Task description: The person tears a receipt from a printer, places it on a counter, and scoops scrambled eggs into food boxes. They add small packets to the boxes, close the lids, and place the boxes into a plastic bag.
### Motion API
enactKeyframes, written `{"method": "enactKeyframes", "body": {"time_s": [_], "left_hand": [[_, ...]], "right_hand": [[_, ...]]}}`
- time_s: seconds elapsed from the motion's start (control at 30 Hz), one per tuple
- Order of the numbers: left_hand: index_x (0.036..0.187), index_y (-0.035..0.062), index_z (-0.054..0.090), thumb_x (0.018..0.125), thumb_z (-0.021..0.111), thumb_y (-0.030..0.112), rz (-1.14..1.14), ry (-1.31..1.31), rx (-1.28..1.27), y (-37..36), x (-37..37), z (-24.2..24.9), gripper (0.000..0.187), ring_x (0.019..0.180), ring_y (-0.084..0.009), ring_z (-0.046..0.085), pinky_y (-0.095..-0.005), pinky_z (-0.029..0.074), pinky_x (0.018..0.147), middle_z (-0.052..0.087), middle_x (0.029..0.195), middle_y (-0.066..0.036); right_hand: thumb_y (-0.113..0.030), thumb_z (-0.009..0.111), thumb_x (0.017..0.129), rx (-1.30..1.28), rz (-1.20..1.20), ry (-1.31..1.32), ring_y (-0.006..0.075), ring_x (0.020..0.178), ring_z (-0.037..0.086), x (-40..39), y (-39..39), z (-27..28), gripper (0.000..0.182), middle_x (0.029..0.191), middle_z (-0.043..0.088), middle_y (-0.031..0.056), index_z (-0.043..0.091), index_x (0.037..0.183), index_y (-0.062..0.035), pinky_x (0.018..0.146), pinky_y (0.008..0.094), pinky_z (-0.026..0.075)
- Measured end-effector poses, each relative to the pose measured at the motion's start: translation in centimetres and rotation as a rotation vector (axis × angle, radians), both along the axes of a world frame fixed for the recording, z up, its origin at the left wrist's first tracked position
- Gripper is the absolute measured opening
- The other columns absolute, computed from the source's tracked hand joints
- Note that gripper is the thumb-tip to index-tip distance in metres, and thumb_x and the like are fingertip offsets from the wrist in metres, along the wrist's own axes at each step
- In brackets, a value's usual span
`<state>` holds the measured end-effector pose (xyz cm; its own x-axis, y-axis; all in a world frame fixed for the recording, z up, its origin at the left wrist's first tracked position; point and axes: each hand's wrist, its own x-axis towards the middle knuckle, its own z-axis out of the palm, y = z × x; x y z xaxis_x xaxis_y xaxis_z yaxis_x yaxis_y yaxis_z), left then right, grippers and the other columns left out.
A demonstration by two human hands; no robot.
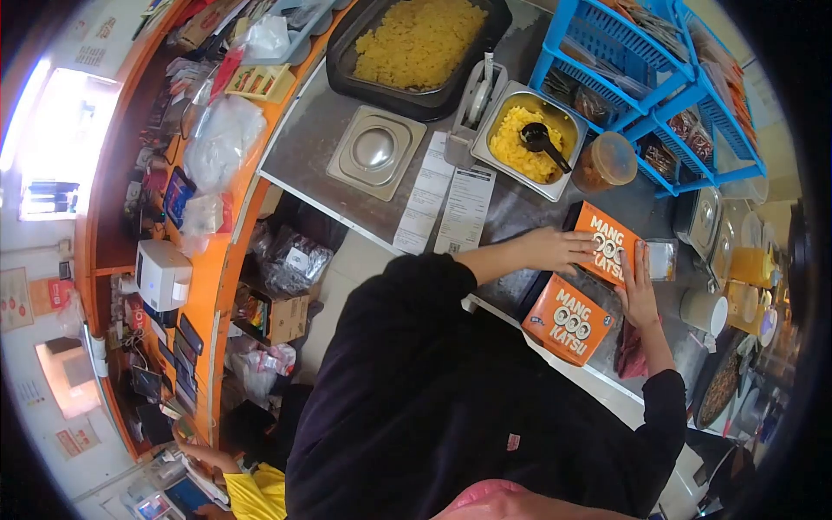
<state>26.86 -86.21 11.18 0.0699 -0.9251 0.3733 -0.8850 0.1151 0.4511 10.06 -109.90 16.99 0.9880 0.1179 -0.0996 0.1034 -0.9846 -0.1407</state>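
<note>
Two orange takeaway boxes printed "MANG KATSU" are on the metal counter in front of me. My left hand lies on the left part of the farther box, its fingers stretched out across the top. Against that box's right edge rests my right hand, fingers extended upward along the side. The nearer box sits closed at the counter's front edge, just below, and neither hand grips it. Undersides of the fingers are hidden.
Behind the boxes stand a steel pan of yellow food with a black scoop, a lidded plastic tub and blue basket racks. Receipts, a steel lid and a large black tray lie leftward. A person in a yellow shirt is lower left.
</note>
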Motion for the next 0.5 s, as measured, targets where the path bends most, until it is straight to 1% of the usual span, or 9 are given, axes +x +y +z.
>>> {"method": "enactKeyframes", "body": {"time_s": [0.1,0.13,0.2,0.3,0.33,0.4,0.43,0.47,0.5], "left_hand": [[0.120,0.0136,0.054,0.084,0.057,0.032,0.153,-0.150,-0.072,0.4,-1.1,-0.6,0.041,0.133,-0.0154,0.032,-0.0369,0.048,0.091,0.040,0.140,0.003],[0.121,0.0123,0.053,0.085,0.057,0.026,0.192,-0.221,-0.063,0.6,-1.5,-0.5,0.039,0.132,-0.0188,0.033,-0.0423,0.043,0.095,0.040,0.140,-0.001],[0.121,0.0092,0.052,0.084,0.058,0.022,0.263,-0.006,-0.101,2.6,-1.7,1.6,0.040,0.129,-0.0209,0.036,-0.0441,0.042,0.094,0.042,0.138,-0.005],[0.121,0.0023,0.050,0.080,0.061,0.012,0.474,0.308,-0.291,8.7,-1.0,3.6,0.044,0.121,-0.0281,0.044,-0.0460,0.036,0.097,0.048,0.128,-0.015],[0.122,0.0012,0.050,0.079,0.063,0.011,0.568,0.409,-0.349,11.9,-0.9,3.5,0.046,0.118,-0.0297,0.046,-0.0464,0.033,0.099,0.050,0.126,-0.017],[0.126,-0.0018,0.044,0.075,0.068,0.014,1.017,0.386,-0.239,17.9,-1.2,3.1,0.059,0.111,-0.0364,0.045,-0.0429,0.033,0.097,0.047,0.120,-0.021],[0.129,-0.0029,0.041,0.074,0.070,0.017,1.241,0.314,-0.191,20.1,-1.3,2.5,0.066,0.108,-0.0378,0.044,-0.0413,0.035,0.095,0.046,0.117,-0.023],[0.131,-0.0033,0.039,0.073,0.072,0.018,1.301,0.330,-0.121,21.8,-1.4,1.5,0.070,0.107,-0.0385,0.043,-0.0409,0.035,0.094,0.046,0.116,-0.023],[0.132,-0.0038,0.037,0.071,0.074,0.019,1.359,0.342,-0.051,23.2,-1.4,0.4,0.075,0.107,-0.0392,0.043,-0.0406,0.035,0.094,0.045,0.115,-0.023]], "right_hand": [[-0.043,0.052,0.085,0.098,-0.013,-0.026,0.0424,0.138,0.004,0.2,0.6,0.3,0.076,0.151,0.005,0.0218,0.021,0.145,-0.0087,0.111,0.0503,0.012],[-0.044,0.051,0.085,0.044,-0.011,0.010,0.0423,0.138,0.003,0.2,0.6,0.4,0.077,0.151,0.004,0.0209,0.020,0.145,-0.0081,0.111,0.0507,0.011],[-0.048,0.051,0.084,-0.068,-0.011,0.074,0.0423,0.139,0.001,0.3,0.8,1.2,0.081,0.152,0.002,0.0192,0.017,0.145,-0.0070,0.111,0.0516,0.010],[-0.037,0.055,0.086,-0.276,-0.177,0.021,0.0405,0.137,0.014,1.5,4.1,4.4,0.073,0.150,0.015,0.0203,0.023,0.142,-0.0024,0.110,0.0481,0.019],[-0.032,0.057,0.086,-0.095,-0.249,-0.069,0.0394,0.134,0.022,2.2,5.9,4.8,0.068,0.146,0.023,0.0206,0.028,0.140,-0.0021,0.108,0.0462,0.023],[-0.022,0.061,0.085,0.277,-0.400,-0.254,0.0371,0.127,0.038,4.0,10.9,5.3,0.058,0.137,0.039,0.0211,0.037,0.134,-0.0016,0.104,0.0424,0.032],[-0.009,0.062,0.083,0.378,-0.397,-0.304,0.0330,0.107,0.056,5.3,15.2,6.1,0.039,0.114,0.058,0.0188,0.050,0.119,-0.0010,0.091,0.0383,0.044],[-0.013,0.061,0.084,0.531,-0.450,-0.129,0.0336,0.096,0.059,6.5,19.2,6.6,0.027,0.103,0.061,0.0175,0.056,0.108,-0.0022,0.082,0.0396,0.047],[-0.016,0.059,0.085,0.528,-0.280,-0.197,0.0345,0.088,0.060,7.3,22.9,6.1,0.020,0.096,0.061,0.0170,0.060,0.099,-0.0023,0.075,0.0402,0.048]]}}
